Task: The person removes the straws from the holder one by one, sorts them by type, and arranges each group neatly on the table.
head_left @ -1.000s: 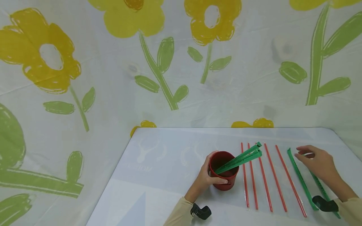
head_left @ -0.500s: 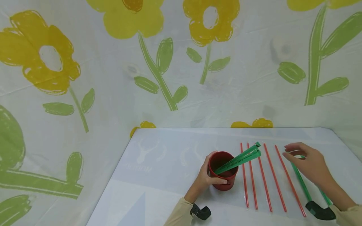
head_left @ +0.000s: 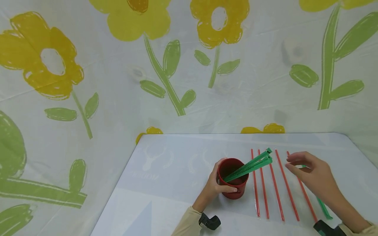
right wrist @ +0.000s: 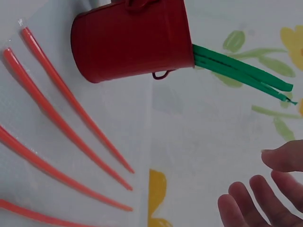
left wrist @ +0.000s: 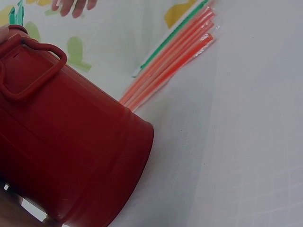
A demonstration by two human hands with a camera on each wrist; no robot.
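Observation:
My left hand (head_left: pixel 217 183) grips a red metal mug (head_left: pixel 240 193), with thumb and fingers curled round its side. Green wrapped straws (head_left: pixel 251 167) lean out of the mug toward the right. In the left wrist view the mug (left wrist: pixel 90 137) shows its wire handle. My right hand (head_left: pixel 310 172) hovers over the far end of the rightmost red straw (head_left: pixel 307 198), fingers loosely bent with nothing between them. In the right wrist view this hand (right wrist: pixel 272 198) has thumb and fingers apart. Part of a green straw (head_left: pixel 324 208) shows beneath the right forearm.
Several red straws (head_left: pixel 277 193) in clear wrappers lie in a row on the white table (head_left: pixel 147 200), right of the mug. Behind the table hangs a pale cloth (head_left: pixel 260 85) printed with yellow flowers. A black wrist camera (head_left: pixel 210 221) sits on the left wrist.
My right hand has moved left, from above the green straws to above the rightmost red straw, its forearm now covering most of the green ones. The left hand and mug stay put.

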